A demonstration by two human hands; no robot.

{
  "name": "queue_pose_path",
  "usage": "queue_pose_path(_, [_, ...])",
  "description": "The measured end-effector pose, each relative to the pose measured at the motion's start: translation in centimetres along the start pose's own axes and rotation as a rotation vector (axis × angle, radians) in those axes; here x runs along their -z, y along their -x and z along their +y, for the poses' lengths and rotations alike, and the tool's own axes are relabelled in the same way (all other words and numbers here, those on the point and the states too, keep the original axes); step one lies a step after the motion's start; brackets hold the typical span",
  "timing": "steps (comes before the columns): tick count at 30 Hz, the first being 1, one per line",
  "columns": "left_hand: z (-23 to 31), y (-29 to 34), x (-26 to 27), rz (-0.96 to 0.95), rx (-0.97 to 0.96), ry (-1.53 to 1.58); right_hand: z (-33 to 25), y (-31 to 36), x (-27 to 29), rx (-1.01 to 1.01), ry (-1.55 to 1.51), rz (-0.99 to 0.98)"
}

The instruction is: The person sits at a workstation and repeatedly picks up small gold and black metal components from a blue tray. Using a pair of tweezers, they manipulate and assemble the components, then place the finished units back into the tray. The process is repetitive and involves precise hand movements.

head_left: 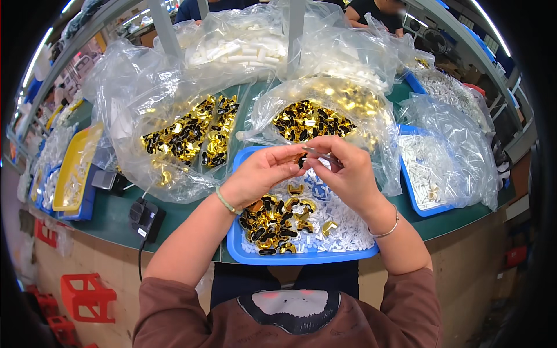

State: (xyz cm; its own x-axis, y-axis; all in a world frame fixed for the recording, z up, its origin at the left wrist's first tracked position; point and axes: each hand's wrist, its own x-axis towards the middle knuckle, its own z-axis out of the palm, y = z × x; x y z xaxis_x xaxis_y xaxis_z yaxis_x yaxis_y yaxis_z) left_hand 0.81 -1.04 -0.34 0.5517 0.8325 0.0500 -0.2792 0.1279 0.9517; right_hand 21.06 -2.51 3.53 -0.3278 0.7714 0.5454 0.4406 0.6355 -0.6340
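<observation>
Clock: read from the middle of the near blue tray (pixel 250 260), 12 pointing away from the person
Left hand: at 11 o'clock, the left hand (pixel 255 176) reaches in with its forearm slanting up from 8, fingers stretched toward 1 and the thumb beneath them
Left grip: fingertips and thumb together, pinched on a small dark piece (pixel 301 160)
Right hand: at 1 o'clock, the right hand (pixel 350 168) bends inward, knuckles up, its forearm rising from 4, fingertips turned toward the left hand's
Right grip: thumb and index finger clamped on a slim grey tool (pixel 322 155), its tip near the piece
Piece in hand: at 12 o'clock, above the tray's far part, between the two hands' fingertips; its finer shape is hidden
Tray contents: gold-and-black pieces (pixel 268 226) heaped at 8, small white parts (pixel 351 229) spread at 3 to 5
Bags: clear bags of gold-and-black pieces at 10 (pixel 181 136) and 12 (pixel 313 120)
Further round: another blue tray (pixel 408 188) at 2, a black adapter (pixel 148 217) at 9
</observation>
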Motion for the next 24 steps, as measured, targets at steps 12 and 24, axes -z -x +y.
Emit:
queue_pose_path(12, [0.48, 0.02, -0.6, -0.056, -0.037, -0.068, -0.4, -0.03, -0.32, 0.138, 0.136, -0.031])
queue_pose_path(24, [0.38, 0.15, -0.62, -0.072, -0.057, -0.072, -0.34, 0.05, -0.89, 0.187, 0.175, 0.001])
